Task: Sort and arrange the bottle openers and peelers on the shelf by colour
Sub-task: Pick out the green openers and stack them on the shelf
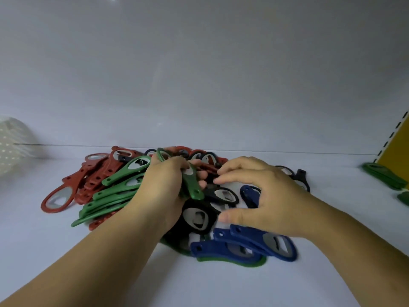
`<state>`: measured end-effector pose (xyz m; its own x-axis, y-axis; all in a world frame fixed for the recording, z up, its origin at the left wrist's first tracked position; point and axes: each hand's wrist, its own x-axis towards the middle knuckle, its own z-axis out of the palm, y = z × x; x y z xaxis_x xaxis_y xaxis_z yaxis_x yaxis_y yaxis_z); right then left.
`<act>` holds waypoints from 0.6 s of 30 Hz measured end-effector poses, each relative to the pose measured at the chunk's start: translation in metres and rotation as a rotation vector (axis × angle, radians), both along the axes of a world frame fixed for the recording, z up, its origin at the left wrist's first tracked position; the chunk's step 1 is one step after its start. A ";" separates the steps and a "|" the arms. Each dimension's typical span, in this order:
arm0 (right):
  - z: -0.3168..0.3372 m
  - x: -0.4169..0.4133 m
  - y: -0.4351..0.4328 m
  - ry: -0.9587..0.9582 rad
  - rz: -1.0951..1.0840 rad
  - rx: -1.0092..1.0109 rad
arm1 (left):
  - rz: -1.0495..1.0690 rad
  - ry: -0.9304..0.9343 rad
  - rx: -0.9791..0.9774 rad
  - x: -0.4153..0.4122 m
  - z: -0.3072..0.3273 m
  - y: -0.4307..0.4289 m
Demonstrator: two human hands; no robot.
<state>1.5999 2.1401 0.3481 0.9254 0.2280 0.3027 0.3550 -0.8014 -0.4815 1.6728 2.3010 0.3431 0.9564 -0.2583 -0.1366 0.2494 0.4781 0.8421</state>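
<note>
Shelf [66, 262]: heap [115, 189] of flat plastic openers with oval steel-lined heads, its middle hidden under hands. The left hand [162, 189] grip held a green opener [192, 187]. The right hand [263, 196] arched over the black openers [199, 216], its grip impossible to tell.

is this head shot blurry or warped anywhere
Head view: soft throughout, with the green openers at the right edge and the perforated white object at the left most blurred; the yellow upright leans, likely wide-angle distortion; dim flat light, small glare at the top.
</note>
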 end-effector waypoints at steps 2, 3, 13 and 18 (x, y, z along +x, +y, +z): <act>0.002 -0.005 -0.001 0.187 0.022 -0.191 | 0.051 -0.050 0.033 0.002 -0.002 0.001; 0.002 -0.007 0.000 0.250 0.044 -0.267 | 0.060 -0.063 0.052 0.003 -0.003 0.000; 0.001 -0.005 -0.014 0.287 -0.152 -0.354 | 0.011 0.008 -0.003 -0.001 0.003 0.004; 0.005 -0.005 -0.013 0.199 -0.154 -0.306 | -0.057 0.035 -0.031 -0.002 0.005 0.006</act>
